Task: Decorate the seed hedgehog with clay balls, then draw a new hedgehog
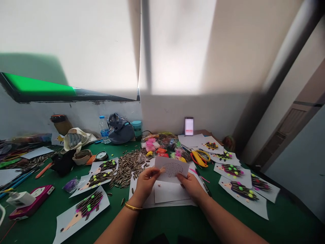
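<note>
My right hand [189, 183] grips a white card [158, 161] at its lower right, thumb on top. The card is tilted toward me and bears an outline drawing of a hedgehog. My left hand [146, 184], with a gold bangle at the wrist, pinches a small peach-coloured paper piece [162, 170] at the left end of the drawing. Beneath both hands lies a stack of white paper [170, 196], with a tiny peach scrap [159, 185] on it. A pile of striped sunflower seeds [125, 169] spreads just left of the stack.
Finished hedgehog cards lie at left [83, 208] and right [243, 193]. Yellow-handled scissors [200, 157], a black pen [203, 183] and bags of coloured clay [152, 144] are close by. A phone [189, 126] stands at the back. A magenta power strip [31, 202] sits at left.
</note>
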`<act>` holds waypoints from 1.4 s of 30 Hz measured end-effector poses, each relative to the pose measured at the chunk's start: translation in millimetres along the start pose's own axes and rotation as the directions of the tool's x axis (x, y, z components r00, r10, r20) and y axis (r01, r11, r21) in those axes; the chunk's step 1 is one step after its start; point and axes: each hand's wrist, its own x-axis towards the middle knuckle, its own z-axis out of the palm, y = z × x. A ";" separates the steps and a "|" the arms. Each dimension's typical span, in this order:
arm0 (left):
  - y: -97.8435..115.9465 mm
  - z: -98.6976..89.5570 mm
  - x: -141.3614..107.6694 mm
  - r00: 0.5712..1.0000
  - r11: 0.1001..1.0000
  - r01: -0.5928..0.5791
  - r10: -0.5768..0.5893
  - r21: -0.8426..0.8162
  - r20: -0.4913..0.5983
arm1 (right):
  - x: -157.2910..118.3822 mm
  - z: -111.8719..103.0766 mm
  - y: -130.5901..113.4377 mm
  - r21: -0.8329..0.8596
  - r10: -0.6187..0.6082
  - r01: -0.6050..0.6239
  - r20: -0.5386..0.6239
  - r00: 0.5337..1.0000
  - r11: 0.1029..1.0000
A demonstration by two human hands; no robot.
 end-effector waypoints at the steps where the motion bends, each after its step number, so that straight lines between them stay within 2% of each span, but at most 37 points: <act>1: 0.1 -0.6 0.3 1.000 1.000 0.004 -0.004 -0.007 0.002 | -0.2 -0.1 -0.3 0.011 0.003 -0.003 0.005 1.000 1.000; 6: 1.6 -4.6 2.6 0.997 0.998 0.034 -0.030 -0.048 0.071 | -1.5 0.1 -1.9 0.039 0.018 -0.018 0.008 1.000 0.999; 12: -8.8 -11.0 6.6 0.999 0.996 -0.013 0.010 0.086 0.039 | 0.7 -0.1 1.8 0.065 0.015 -0.015 0.010 1.000 0.998; 17: -12.9 -12.2 7.7 0.994 1.000 -0.013 0.011 0.015 0.109 | 1.5 -0.9 3.4 0.080 0.008 -0.009 0.021 1.000 0.997; 20: -11.2 -11.0 7.1 0.991 0.999 -0.028 0.023 0.033 0.135 | 1.1 -0.9 2.9 0.079 0.005 -0.007 0.028 1.000 0.997; 25: -6.8 -8.6 5.3 0.993 1.000 -0.009 0.006 0.030 0.119 | 0.6 -0.6 2.6 0.042 -0.006 0.005 0.006 1.000 0.999; 33: -11.2 -8.9 5.0 0.997 1.000 0.003 -0.004 0.013 0.081 | 0.5 -0.8 1.5 0.057 0.004 -0.004 0.007 1.000 0.998; 42: -3.0 -4.3 4.1 0.997 0.999 0.037 -0.034 -0.039 0.062 | 0.1 0.1 0.4 -0.002 -0.007 0.007 -0.012 1.000 1.000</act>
